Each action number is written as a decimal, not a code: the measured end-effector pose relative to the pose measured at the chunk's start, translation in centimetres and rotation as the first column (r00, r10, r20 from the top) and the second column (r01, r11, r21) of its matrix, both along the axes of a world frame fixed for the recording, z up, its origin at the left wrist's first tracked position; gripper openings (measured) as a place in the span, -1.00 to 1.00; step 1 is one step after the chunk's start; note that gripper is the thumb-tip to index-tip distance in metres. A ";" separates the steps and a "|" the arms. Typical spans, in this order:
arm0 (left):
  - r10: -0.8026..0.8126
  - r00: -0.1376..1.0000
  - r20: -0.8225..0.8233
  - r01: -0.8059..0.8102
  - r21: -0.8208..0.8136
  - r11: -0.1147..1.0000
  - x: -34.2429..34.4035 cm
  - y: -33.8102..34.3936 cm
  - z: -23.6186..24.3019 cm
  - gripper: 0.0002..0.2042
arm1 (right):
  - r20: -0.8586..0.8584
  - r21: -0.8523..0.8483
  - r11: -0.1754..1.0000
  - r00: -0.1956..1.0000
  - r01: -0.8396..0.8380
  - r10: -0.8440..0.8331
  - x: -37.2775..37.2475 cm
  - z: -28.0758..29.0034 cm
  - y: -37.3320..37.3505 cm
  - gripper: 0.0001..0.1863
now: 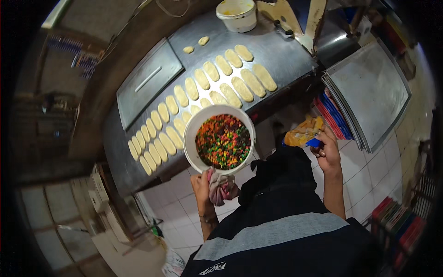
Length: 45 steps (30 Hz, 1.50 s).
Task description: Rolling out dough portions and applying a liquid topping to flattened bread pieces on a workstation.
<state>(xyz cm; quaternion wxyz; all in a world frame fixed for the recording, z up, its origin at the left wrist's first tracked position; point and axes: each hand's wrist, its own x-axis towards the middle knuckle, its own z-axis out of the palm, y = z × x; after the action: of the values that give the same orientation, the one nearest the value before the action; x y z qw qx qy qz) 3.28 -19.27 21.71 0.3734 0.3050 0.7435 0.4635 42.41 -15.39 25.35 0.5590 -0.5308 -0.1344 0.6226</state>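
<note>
My left hand (201, 187) is closed at the near rim of a white bucket (188, 143). Small candy-like pieces (224, 141) in red, green, yellow and dark colours lie in the bucket. A pinkish-grey cloth (222, 188) hangs beside that hand against the bucket; whether the fingers also grip it I cannot tell. Off to the right, my right hand (327, 150) has its fingers round a crumpled yellow-orange plastic packet (302, 134) with a blue part. Beyond the bucket, flattened oval dough pieces (211, 71) lie in two rows on a metal table (281, 62).
A metal tray (150, 78) lies on the table's left, with two small dough lumps (196, 45) near it. Another white bucket (236, 16) stands at the back. Stacked metal trays (369, 87) are at the right, and stacked coloured items (399, 226) stand lower right.
</note>
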 end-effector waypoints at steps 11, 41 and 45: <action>-0.348 0.770 0.534 0.312 0.159 0.937 7.1 20.2 3.5 -0.67 | -0.117 -0.058 0.966 0.959 0.253 -0.258 -0.5 0.8 1.5 -0.88; -0.258 0.642 0.722 0.534 -0.180 0.826 16.3 22.0 -10.9 -0.52 | -0.215 0.008 0.966 0.944 0.257 -0.249 -1.7 3.8 4.0 -0.44; -0.168 0.508 0.845 0.247 0.044 0.968 15.3 26.1 -8.2 -0.12 | -0.174 -0.058 0.953 0.937 0.296 -0.302 -0.9 3.9 4.3 -0.48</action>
<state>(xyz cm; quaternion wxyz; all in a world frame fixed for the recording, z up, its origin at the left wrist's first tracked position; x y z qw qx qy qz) 18.62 6.87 13.55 0.7497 0.1152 0.4475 0.4737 41.47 -11.09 29.21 0.6486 -0.4949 0.0089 0.5782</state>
